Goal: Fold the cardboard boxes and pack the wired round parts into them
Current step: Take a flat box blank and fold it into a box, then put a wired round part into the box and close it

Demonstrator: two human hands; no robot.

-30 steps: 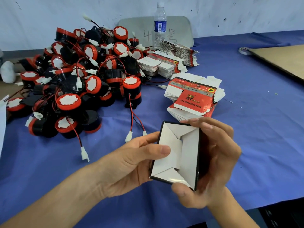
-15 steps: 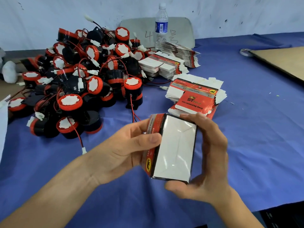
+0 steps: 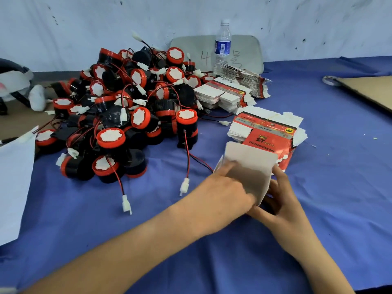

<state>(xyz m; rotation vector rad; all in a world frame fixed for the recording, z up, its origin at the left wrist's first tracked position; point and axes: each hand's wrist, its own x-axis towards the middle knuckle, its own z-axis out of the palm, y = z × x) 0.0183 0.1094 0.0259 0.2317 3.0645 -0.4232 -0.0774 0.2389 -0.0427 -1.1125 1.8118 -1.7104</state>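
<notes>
While both hands met at the near right of the scene, they held a small cardboard box with a plain white face (image 3: 248,168) low over the blue cloth-covered table (image 3: 318,209); whether the box touched the cloth could not be told. The left hand (image 3: 224,192), blurred, clasped the box's left side with curled fingers. The right hand (image 3: 280,200) cupped its near right corner, thumb laid against the right edge. Just beyond the box lay a stack of flat red-and-white printed cardboard blanks (image 3: 269,132), with two more stacks of the same blanks (image 3: 224,94) farther off. To the left rose a heap of round red-and-black plastic parts with white caps (image 3: 131,111), their red and black wires trailing toward the near side and ending in white plugs (image 3: 126,205). At the far edge a clear plastic water bottle with a blue label (image 3: 222,45) stood before a grey rounded board marked with handwriting (image 3: 246,49), which was set against a white wall flecked with dark marks (image 3: 84,22). A brown cardboard sheet (image 3: 369,92) lay at the far right, and a white paper sheet (image 3: 14,183) at the left edge.
</notes>
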